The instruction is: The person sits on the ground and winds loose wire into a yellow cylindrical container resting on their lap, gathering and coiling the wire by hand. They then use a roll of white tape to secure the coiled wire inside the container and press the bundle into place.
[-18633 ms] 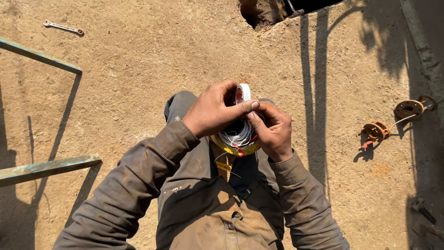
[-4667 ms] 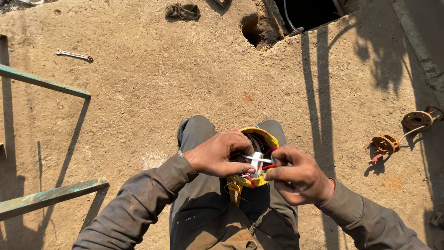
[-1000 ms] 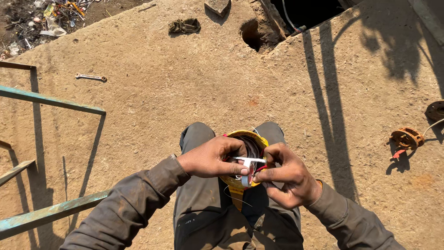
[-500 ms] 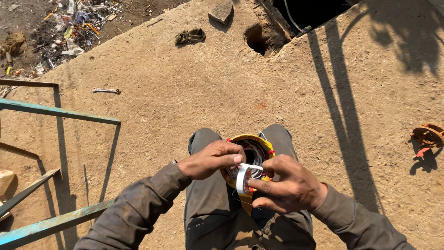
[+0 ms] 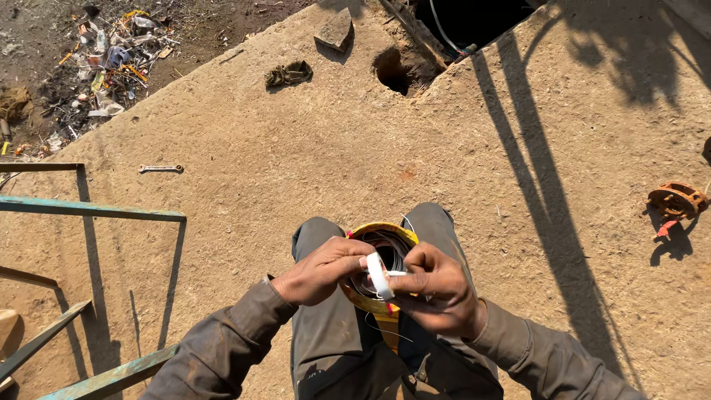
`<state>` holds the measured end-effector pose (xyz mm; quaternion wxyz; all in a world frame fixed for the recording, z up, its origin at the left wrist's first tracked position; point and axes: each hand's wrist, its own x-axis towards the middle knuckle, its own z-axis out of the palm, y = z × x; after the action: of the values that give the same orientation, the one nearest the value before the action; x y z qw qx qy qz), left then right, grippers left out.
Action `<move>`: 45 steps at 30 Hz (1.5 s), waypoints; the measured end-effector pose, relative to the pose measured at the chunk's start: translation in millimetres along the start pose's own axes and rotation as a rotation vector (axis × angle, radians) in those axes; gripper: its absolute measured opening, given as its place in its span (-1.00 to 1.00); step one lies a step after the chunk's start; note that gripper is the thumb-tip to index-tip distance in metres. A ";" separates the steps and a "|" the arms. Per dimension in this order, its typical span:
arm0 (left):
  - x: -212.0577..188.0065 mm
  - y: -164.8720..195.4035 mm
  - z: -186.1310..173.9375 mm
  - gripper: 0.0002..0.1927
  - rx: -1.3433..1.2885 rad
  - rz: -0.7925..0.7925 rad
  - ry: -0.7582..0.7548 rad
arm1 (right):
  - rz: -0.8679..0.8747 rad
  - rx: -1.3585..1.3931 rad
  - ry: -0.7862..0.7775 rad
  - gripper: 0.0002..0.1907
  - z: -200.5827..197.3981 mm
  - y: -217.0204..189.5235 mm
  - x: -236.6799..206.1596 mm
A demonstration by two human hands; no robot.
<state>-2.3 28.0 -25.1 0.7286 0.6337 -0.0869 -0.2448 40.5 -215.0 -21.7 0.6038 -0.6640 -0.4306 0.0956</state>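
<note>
View from the head camera, looking down at a seated person on a sunlit, sandy concrete slab (image 5: 296, 133). The slab ends at upper left in dark soil strewn with litter (image 5: 104, 52). A broken hole (image 5: 396, 70) opens near the top edge, with a stone block (image 5: 335, 30) and a crumpled glove (image 5: 289, 72) beside it. A spanner (image 5: 161, 169) lies well apart to the left, beyond a green metal frame (image 5: 89, 211). A rusty flanged fitting (image 5: 674, 201) sits at far right.

A yellow-rimmed coil of grey wire (image 5: 385, 248) rests between the knees; the wire turns fill its round interior. The left hand (image 5: 322, 270) curls over the coil's near rim, fingers closed on it. The right hand (image 5: 437, 289) pinches a small white tape roll (image 5: 379, 275) between thumb and fingers, held upright just above the coil, touching the left hand's fingertips.
</note>
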 end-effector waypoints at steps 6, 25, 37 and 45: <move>3.3 0.9 -6.9 -0.65 0.334 0.002 -0.089 | -0.007 0.046 -0.048 -0.87 -8.7 4.7 -7.9; 4.7 -3.9 -3.7 -0.58 0.479 0.126 -0.025 | 0.015 -0.032 -0.043 -0.81 -11.1 1.4 -5.7; -0.5 12.9 17.3 -0.77 0.602 0.131 0.225 | 0.388 0.255 0.057 -0.78 -0.6 16.5 6.4; 5.8 12.4 3.5 -0.50 0.532 -0.190 -0.035 | -0.224 -0.280 -0.179 -0.69 -21.3 18.4 -20.4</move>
<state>4.3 23.2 -13.5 0.5091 0.8036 -0.1008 -0.2913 50.2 -242.5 -40.6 0.4715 -0.6783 -0.5629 0.0256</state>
